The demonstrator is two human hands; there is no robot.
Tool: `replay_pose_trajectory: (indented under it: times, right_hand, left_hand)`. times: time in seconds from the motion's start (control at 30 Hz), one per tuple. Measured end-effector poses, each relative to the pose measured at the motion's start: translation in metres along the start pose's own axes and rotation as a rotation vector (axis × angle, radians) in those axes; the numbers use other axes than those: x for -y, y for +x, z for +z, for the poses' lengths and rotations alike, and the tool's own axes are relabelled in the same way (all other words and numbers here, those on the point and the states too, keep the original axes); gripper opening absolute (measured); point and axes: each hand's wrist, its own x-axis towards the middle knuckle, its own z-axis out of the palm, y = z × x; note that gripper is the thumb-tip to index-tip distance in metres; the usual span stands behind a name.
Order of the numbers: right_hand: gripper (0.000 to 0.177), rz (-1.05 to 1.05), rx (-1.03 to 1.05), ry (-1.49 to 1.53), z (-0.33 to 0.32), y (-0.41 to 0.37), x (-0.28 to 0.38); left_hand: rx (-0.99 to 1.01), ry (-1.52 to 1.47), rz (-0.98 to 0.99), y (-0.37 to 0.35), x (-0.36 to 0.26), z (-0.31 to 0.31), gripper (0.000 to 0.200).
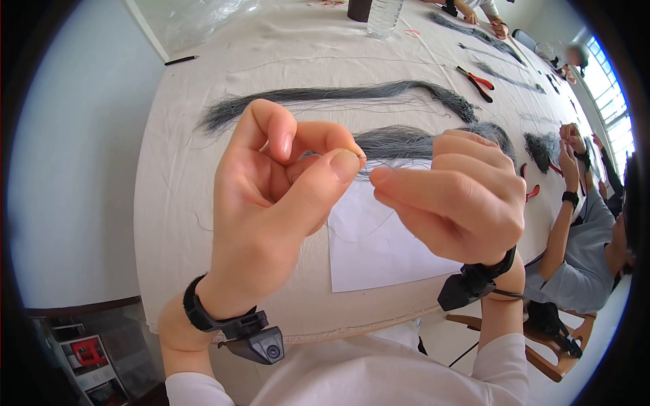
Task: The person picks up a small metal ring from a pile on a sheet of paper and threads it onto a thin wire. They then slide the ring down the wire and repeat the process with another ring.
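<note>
Plain tablecloth (pixel 175 159) below, left hand (pixel 271 183) pinches strand (pixel 362 157).

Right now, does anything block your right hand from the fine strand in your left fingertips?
Nothing visible does: only a small gap separates the right hand from the fine strand pinched by the left hand. The grey bundle lies beyond them.

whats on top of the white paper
A few thin strands show on the white paper, with a gray bundle at its far edge. What the right hand hides cannot be seen.
</note>
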Motion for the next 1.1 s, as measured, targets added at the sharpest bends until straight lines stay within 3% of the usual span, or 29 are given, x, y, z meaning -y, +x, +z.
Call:
replay_pose_trajectory:
  times: [0.1,0.27,0.33,0.47,0.57,0.7,0.87,1.1]
  right_hand:
    - [0.03,-0.041,-0.062,-0.058,0.004,-0.005,0.003]
    - [0.032,-0.007,0.026,-0.216,-0.001,-0.001,0.019]
    - [0.032,-0.013,0.026,-0.224,-0.003,0.0,0.02]
    - [0.032,-0.057,-0.065,-0.221,-0.002,0.0,0.019]
    - [0.03,-0.037,-0.083,-0.27,-0.008,0.0,0.016]
    - [0.026,0.157,-0.016,-0.136,-0.02,0.009,0.017]
    - [0.019,0.343,-0.001,0.049,-0.01,0.004,0.004]
    - [0.02,0.018,0.012,0.084,0.006,-0.002,-0.001]
  left_hand:
    - [-0.009,0.021,0.022,0.0,0.002,0.001,0.028]
    - [-0.025,0.18,0.155,0.002,0.01,-0.001,0.032]
    - [0.016,0.337,0.349,0.003,0.014,-0.004,0.037]
    - [0.106,0.646,0.55,0.0,0.012,-0.006,0.042]
    - [0.15,0.724,0.568,-0.002,0.01,-0.005,0.043]
    - [0.192,0.797,0.577,-0.003,0.004,-0.004,0.044]
    - [0.236,0.636,0.481,-0.005,0.0,-0.006,0.043]
    - [0.166,0.647,0.524,-0.004,-0.003,-0.009,0.042]
